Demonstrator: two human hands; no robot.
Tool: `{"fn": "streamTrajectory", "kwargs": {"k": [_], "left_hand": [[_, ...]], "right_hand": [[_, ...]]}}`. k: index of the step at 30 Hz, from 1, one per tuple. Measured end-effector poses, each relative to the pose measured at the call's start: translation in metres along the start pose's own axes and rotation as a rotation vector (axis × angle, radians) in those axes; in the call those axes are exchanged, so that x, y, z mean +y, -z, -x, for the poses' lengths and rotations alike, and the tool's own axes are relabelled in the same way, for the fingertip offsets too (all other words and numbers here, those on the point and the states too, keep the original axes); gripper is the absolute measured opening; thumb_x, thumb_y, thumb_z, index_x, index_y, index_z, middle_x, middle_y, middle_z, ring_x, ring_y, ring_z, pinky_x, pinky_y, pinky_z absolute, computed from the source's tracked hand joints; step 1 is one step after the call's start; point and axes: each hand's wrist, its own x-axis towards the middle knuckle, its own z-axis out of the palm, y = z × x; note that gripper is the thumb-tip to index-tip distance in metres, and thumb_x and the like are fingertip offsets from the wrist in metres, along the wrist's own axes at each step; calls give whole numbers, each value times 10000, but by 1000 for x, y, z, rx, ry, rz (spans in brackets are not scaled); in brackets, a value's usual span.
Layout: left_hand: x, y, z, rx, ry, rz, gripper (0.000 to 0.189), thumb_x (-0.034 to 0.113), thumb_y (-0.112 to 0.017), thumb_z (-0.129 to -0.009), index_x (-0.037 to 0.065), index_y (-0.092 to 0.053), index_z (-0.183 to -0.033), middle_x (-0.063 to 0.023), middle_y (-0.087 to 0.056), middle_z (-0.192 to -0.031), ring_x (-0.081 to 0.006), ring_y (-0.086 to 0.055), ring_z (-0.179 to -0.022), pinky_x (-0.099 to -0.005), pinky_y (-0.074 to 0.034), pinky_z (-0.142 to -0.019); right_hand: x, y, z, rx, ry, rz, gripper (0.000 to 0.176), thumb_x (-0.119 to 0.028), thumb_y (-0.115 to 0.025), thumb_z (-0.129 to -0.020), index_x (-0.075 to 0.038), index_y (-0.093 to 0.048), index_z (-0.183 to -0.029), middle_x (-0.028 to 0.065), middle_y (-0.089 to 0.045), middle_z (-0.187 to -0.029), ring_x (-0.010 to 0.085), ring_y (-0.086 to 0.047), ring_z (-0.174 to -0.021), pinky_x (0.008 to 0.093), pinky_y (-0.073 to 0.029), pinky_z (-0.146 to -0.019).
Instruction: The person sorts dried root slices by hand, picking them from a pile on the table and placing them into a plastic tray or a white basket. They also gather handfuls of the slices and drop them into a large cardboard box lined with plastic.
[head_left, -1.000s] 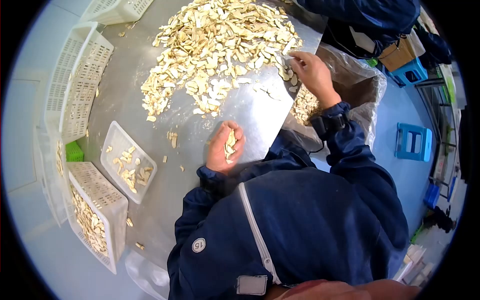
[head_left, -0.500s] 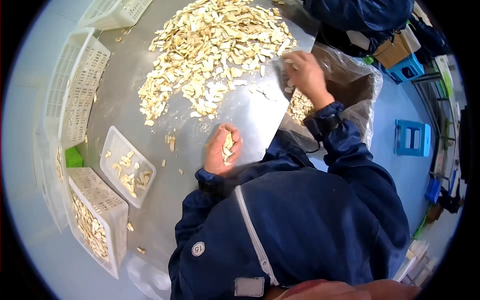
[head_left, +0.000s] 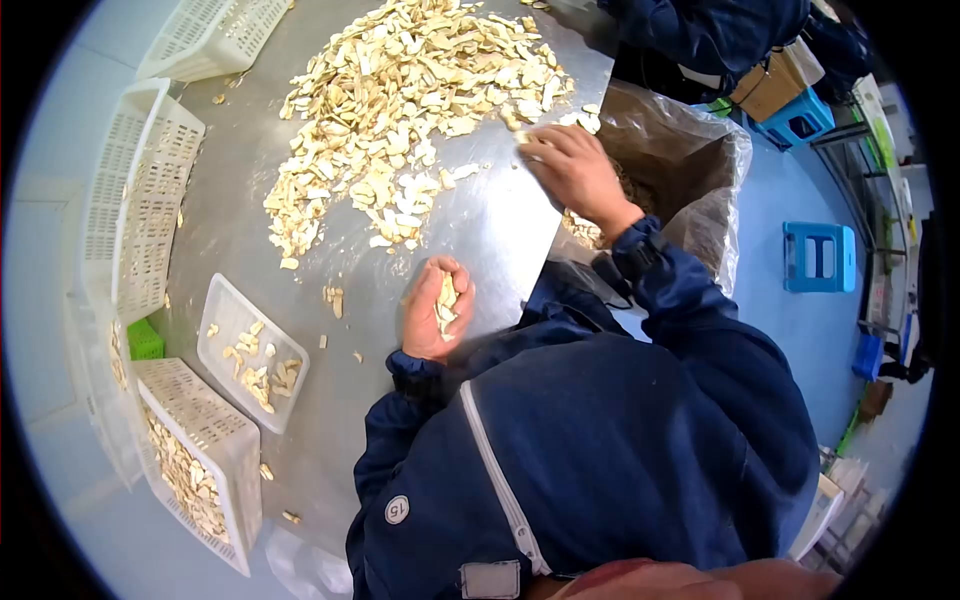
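Pale dried slices point(head_left: 400, 110) lie heaped on a steel table point(head_left: 500, 230). My left hand point(head_left: 436, 310) is curled palm up around a small bunch of slices point(head_left: 446, 305), just in front of my body. Palm down by the table's right edge, my right hand point(head_left: 580, 172) has its fingers stretched toward the heap, with a few slices at the fingertips. Its palm side is hidden. Under and beside that hand stands a box point(head_left: 690, 190) lined with clear plastic, with slices inside it.
A shallow white tray point(head_left: 217, 350) holding some slices is on the left. White perforated baskets stand along the left side, one basket point(head_left: 205, 400) containing slices. Another person's dark sleeve point(head_left: 700, 35) shows at top right. A blue stool point(head_left: 818, 257) is on the floor.
My right hand has moved left from over the box's edge onto the table by the slices. My left hand stays in place, still holding its bunch. The view has shifted slightly.
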Motion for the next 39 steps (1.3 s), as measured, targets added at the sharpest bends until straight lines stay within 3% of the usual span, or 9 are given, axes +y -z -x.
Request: {"fn": "streamTrajectory", "kwargs": {"k": [7,12,17,23,28,31,34,37,39], "left_hand": [[1,-1,0,14,2,-15,242,282,-500,-1125,55,-548,-1192,-83,-524,-988,-116,-486,-712,-196,-388,-436],[2,-4,2,41,0,-19,239,280,-494,-1127,55,-549,-1185,-85,-523,-987,-118,-485,-715,-197,-389,-440],[2,-2,3,48,-8,-11,240,277,-485,-1131,54,-553,-1190,-83,-537,-991,-119,-491,-726,-198,-393,-444],[0,-4,6,78,-28,-25,251,281,-483,-1133,51,-570,-1181,-74,-560,-989,-122,-519,-741,-200,-399,-452],[2,-2,15,86,-108,-47,235,282,-500,-1121,63,-558,-1180,-64,-549,-988,-118,-515,-724,-203,-385,-444],[3,5,23,67,-140,24,206,269,-491,-1124,80,-547,-1184,-53,-538,-992,-112,-500,-720,-202,-377,-438],[2,23,33,54,-126,142,200,271,-474,-1132,89,-543,-1179,-43,-518,-989,-107,-477,-711,-200,-368,-430],[6,16,37,55,-132,185,219,289,-468,-1136,87,-541,-1178,-42,-512,-978,-108,-476,-705,-199,-369,-429],[7,16,37,57,-119,146,224,294,-466,-1138,87,-546,-1168,-45,-513,-970,-107,-470,-690,-201,-368,-427]], "right_hand": [[37,42,50,95,-215,182,233,-113,-700,-943,-141,-752,-1168,58,-703,-1275,308,-617,-1227,448,-482,-1019],[41,27,11,219,-346,177,208,-222,-690,-965,-120,-750,-1136,102,-739,-1042,358,-686,-947,470,-536,-830],[44,21,-16,63,-423,266,216,-302,-644,-979,-135,-766,-1042,124,-734,-964,376,-707,-890,484,-564,-781],[40,19,-20,-14,-312,295,206,-250,-645,-974,-130,-756,-1100,114,-744,-1077,354,-694,-1031,454,-563,-854],[-34,-28,-58,-3,3,-91,390,-291,-761,-904,-133,-723,-1258,170,-697,-1279,384,-658,-1164,457,-538,-1001],[-96,-67,-75,-198,169,-195,669,-507,-766,-875,-275,-599,-1479,137,-495,-1581,435,-406,-1477,624,-328,-1184],[-143,-85,-90,-270,244,-131,710,-579,-788,-818,-300,-612,-1447,133,-487,-1577,457,-337,-1499,762,-293,-1111],[-151,-89,-94,-375,238,-31,629,-517,-776,-848,-283,-633,-1414,100,-525,-1539,422,-406,-1460,713,-345,-1106],[-130,-93,-91,-244,214,-113,380,-357,-736,-903,-220,-710,-1256,78,-640,-1383,356,-565,-1304,554,-467,-1055]]}}
